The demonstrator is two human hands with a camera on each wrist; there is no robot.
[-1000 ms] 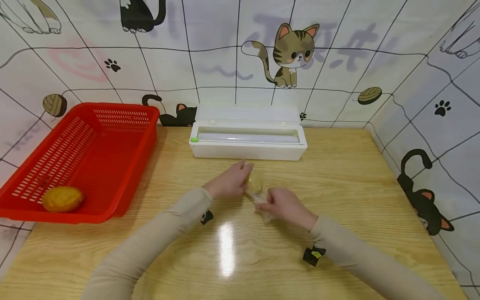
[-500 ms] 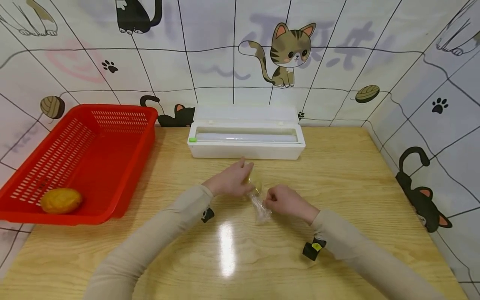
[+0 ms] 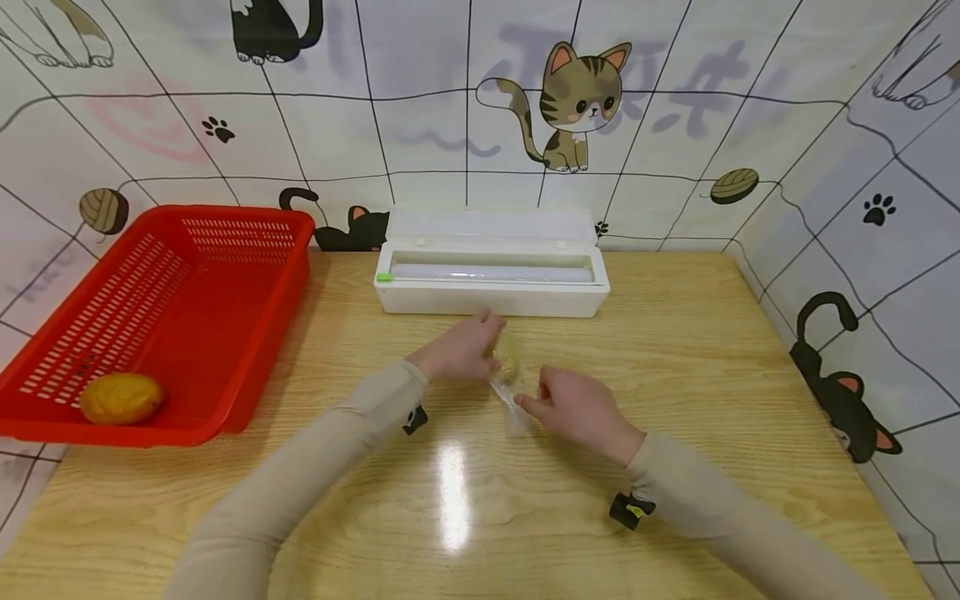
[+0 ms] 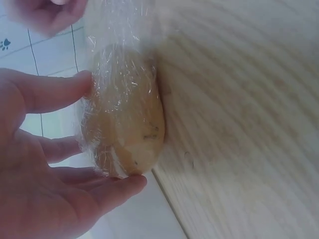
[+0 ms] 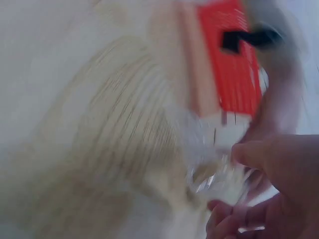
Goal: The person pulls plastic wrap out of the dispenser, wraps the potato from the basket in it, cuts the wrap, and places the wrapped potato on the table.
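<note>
A mango (image 3: 507,360) wrapped in clear cling film lies on the table, small dark marks showing through in the left wrist view. My left hand (image 3: 463,348) holds it from the left side, thumb and fingers spread along it (image 4: 122,119). The loose film tail (image 3: 513,410) trails toward the near side. Close to this tail is my right hand (image 3: 581,412), its thumb pointing at the film. In the right wrist view, thumb and fingers of this hand (image 5: 269,184) stand apart around the blurred film edge.
At left stands a red plastic basket (image 3: 225,333) with an unwrapped mango (image 3: 122,398) in it. A white cling-film dispenser (image 3: 491,300), lid raised, sits behind the hands against the cat-patterned wall sheet (image 3: 420,133). The wooden table (image 3: 675,333) carries everything.
My right hand has let go of the film tail, drawn back a little, and brought its thumb out toward the film again. My left hand has stayed on the mango, shifting slightly.
</note>
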